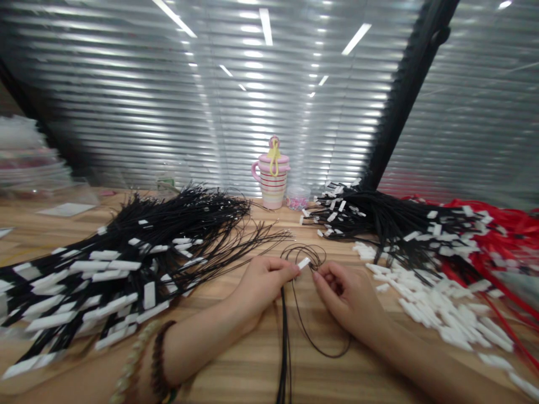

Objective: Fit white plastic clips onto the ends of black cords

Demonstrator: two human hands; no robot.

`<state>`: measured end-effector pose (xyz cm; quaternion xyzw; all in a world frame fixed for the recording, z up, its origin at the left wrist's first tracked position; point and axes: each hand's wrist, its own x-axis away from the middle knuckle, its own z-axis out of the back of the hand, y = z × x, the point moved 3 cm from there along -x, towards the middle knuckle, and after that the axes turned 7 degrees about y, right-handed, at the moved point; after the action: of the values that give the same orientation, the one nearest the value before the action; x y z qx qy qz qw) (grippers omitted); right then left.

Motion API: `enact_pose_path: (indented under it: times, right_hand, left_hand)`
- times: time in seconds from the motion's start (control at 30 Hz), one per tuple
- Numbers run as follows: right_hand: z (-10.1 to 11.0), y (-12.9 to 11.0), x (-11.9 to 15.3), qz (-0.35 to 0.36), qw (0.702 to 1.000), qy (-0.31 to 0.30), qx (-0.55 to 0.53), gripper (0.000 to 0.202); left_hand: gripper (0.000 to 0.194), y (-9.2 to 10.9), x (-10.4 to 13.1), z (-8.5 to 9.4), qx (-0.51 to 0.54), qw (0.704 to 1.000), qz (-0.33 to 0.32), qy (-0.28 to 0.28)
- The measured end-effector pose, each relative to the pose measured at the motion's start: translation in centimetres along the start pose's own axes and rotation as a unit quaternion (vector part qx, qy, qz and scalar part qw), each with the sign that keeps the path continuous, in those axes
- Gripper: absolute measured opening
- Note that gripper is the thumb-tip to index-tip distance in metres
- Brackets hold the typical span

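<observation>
Between thumb and fingers, my left hand (267,280) pinches a small white plastic piece (304,263) near the middle of the table. Close by on the right, my right hand (347,294) is closed in a pinch on a thin black cord (316,268) beside the white piece. The cord makes loops above and between the hands. A bundle of black cords (284,348) hangs from under my left hand toward the table's front edge. Whether the cord passes into the white piece is too small to tell.
Black cords with white tags (181,219) are heaped at left. Loose white pieces (433,303) lie at right, below another black cord bundle (379,216) and red cords (501,230). A striped pink cup (273,182) and a small bead tub (298,199) stand behind.
</observation>
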<state>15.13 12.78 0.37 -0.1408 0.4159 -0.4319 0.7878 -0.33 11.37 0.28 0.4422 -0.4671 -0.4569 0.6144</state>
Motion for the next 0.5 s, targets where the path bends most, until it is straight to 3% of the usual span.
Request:
enact_pose_path:
  times: [0.13,0.33,0.5]
  right_hand:
    - [0.07,-0.09,-0.08,0.001,1.000,0.006,-0.010,0.017]
    - [-0.22,0.48,-0.38,-0.079,0.990,-0.034,-0.111,0.019]
    - [-0.28,0.70,-0.38,-0.091,0.987,-0.033,-0.129,0.019]
  left_hand:
    - [0.030,0.05,0.12,0.08,0.004,1.000,-0.004,0.007]
    - [0.030,0.13,0.16,0.09,0.021,1.000,0.006,0.001]
    - [0.029,0.02,-0.09,0.07,0.024,1.000,0.008,-0.001]
